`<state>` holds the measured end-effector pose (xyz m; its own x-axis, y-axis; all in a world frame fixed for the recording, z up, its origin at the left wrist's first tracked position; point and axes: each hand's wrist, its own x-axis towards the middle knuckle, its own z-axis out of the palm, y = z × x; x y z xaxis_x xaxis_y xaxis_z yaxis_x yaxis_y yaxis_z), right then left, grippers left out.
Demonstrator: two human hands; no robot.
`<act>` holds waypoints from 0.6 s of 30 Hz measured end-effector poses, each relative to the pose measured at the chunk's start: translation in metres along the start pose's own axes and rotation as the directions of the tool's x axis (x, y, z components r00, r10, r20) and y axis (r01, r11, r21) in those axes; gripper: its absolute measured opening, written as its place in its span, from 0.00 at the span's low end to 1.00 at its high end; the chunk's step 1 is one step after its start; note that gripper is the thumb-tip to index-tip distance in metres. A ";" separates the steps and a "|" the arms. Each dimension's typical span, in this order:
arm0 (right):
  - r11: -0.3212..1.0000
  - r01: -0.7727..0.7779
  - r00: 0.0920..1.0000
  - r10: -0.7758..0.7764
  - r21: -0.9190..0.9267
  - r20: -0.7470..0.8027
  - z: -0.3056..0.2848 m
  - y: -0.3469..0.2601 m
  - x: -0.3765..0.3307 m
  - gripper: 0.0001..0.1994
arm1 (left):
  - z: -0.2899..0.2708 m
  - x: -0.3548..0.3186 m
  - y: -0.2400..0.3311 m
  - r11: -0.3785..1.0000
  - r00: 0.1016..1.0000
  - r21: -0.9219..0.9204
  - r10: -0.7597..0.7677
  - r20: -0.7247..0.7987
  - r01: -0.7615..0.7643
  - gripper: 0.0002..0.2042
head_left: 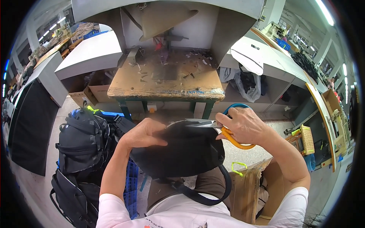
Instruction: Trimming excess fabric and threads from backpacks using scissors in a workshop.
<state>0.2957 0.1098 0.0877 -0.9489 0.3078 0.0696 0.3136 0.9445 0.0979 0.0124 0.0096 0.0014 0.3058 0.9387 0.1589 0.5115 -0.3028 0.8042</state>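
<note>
A black bag (178, 154) rests across my lap, its strap (213, 197) looping down toward my waist. My left hand (144, 133) grips the upper left edge of the bag, thumb and fingers closed on the fabric. In my right hand (242, 123) is a pair of scissors (205, 124) with one blue and one orange handle loop. The metal blades point left and lie along the bag's top edge. Whether they touch a thread or the fabric there is too small to tell.
Ahead stands a worn wooden table (152, 81) strewn with scraps. Several black backpacks (81, 140) are piled at my left, by a blue crate (131, 186). A cardboard box (243, 193) stands at my right, with a small wooden stool (304, 140) farther off.
</note>
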 end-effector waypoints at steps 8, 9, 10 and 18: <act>0.989 0.128 0.980 -0.137 -0.069 -0.146 -0.001 0.001 0.008 0.21 | -0.002 0.000 -0.004 0.999 0.999 -0.002 -0.036 0.017 0.036 0.13; 0.989 0.130 0.979 -0.139 -0.069 -0.147 0.000 0.002 0.011 0.21 | -0.001 0.001 -0.004 1.000 1.000 0.009 -0.018 0.021 0.017 0.13; 0.983 0.173 0.971 -0.181 -0.062 -0.155 0.002 0.004 0.014 0.21 | 0.000 0.002 -0.004 1.000 1.000 0.020 0.002 0.025 -0.003 0.13; 0.983 0.168 0.986 -0.168 -0.077 0.004 0.008 0.013 0.022 0.20 | -0.003 0.002 -0.003 0.999 0.999 0.016 0.032 -0.019 -0.032 0.17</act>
<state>0.2785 0.1299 0.0830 -0.9882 0.1453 0.0478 0.1517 0.9712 0.1839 0.0089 0.0126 0.0007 0.3073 0.9313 0.1955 0.5138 -0.3353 0.7897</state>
